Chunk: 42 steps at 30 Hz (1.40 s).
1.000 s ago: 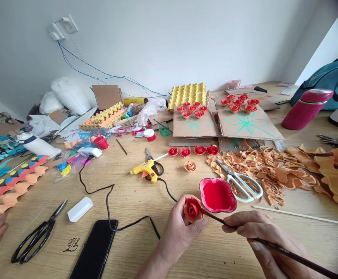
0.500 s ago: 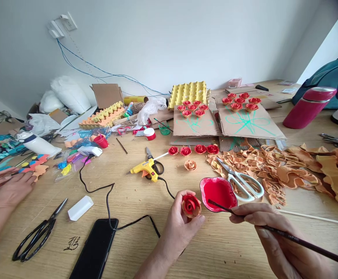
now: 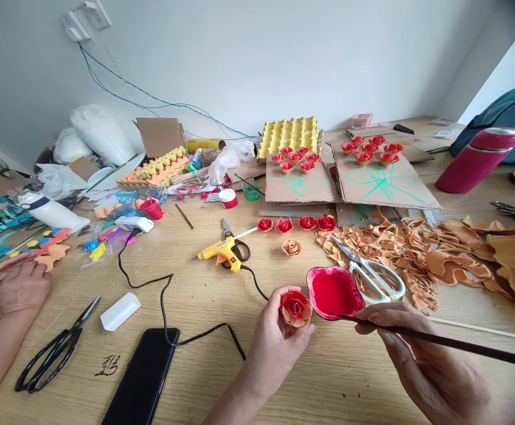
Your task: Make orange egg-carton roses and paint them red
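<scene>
My left hand (image 3: 279,342) is closed around a paper rose (image 3: 296,309), its inner petals red and its outer petals still bare orange. In my right hand (image 3: 420,354) a dark, long-handled paintbrush (image 3: 434,338) is pinched, its tip at the lower rim of a red paint dish (image 3: 334,293). The dish stands just right of the rose. Beyond it lie an unpainted orange rose (image 3: 291,248) and a row of several red roses (image 3: 307,223). White-handled scissors (image 3: 379,277) rest beside the dish.
A yellow glue gun (image 3: 219,250) lies mid-table, its black cord running past a phone (image 3: 144,378). Black scissors (image 3: 58,348) are at left, near a co-worker's hands (image 3: 22,289). Orange scraps (image 3: 385,242) spread at right; cardboard sheets (image 3: 299,183) bearing red roses stand behind.
The brush tip has moved from inside the paint to the dish's near rim, and the handle lies flatter. The rose has turned slightly in my left hand, showing more orange outer petals.
</scene>
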{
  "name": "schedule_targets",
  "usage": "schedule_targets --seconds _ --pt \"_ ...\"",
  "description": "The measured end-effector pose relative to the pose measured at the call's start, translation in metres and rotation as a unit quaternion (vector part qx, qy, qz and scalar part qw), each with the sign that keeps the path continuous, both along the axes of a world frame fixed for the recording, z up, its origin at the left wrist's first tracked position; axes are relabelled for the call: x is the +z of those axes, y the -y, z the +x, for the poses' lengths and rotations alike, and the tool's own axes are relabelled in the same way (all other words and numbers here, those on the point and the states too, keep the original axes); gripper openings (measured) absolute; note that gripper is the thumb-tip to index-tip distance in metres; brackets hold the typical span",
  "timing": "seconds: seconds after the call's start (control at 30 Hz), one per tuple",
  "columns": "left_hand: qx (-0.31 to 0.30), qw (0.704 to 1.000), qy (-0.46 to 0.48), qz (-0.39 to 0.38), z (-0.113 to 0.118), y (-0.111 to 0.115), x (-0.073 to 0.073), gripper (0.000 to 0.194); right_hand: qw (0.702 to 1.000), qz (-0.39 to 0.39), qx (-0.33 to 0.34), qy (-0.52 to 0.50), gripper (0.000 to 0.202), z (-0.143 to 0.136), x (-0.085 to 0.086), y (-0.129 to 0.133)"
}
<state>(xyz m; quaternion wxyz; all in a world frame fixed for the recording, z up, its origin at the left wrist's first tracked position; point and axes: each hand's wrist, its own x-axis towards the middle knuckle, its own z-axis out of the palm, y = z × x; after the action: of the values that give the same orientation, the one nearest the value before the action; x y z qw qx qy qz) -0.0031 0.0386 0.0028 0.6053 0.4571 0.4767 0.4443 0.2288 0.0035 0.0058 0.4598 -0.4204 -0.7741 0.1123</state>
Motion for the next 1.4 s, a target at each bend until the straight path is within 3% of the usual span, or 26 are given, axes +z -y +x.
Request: schedule_targets --seconds 0.3,0.73,0.97,1.1,1.4 --pt "-0.015 0.997 -0.073 0.014 0.000 0.002 0.006 0.040 1.000 -0.017 0.005 0.015 0.023 -0.001 0.000 -0.003" --pt "-0.022 0.996 -0.083 0.007 0.000 0.002 0.007 0.043 0.999 -0.038 -0.013 -0.011 0.022 -0.002 0.001 -0.003" --pt "-0.029 0.993 -0.112 0.016 -0.001 0.004 0.007 0.038 0.997 -0.007 -0.042 -0.062 0.016 -0.006 0.027 -0.003" --pt "-0.026 0.991 -0.132 0.024 -0.001 0.005 0.008 0.038 0.997 0.022 -0.006 -0.076 0.020 -0.009 0.034 0.000" --pt "-0.019 0.986 -0.157 0.052 0.001 0.006 0.006 0.039 0.989 -0.041 0.139 -0.038 0.020 -0.004 0.010 0.007"
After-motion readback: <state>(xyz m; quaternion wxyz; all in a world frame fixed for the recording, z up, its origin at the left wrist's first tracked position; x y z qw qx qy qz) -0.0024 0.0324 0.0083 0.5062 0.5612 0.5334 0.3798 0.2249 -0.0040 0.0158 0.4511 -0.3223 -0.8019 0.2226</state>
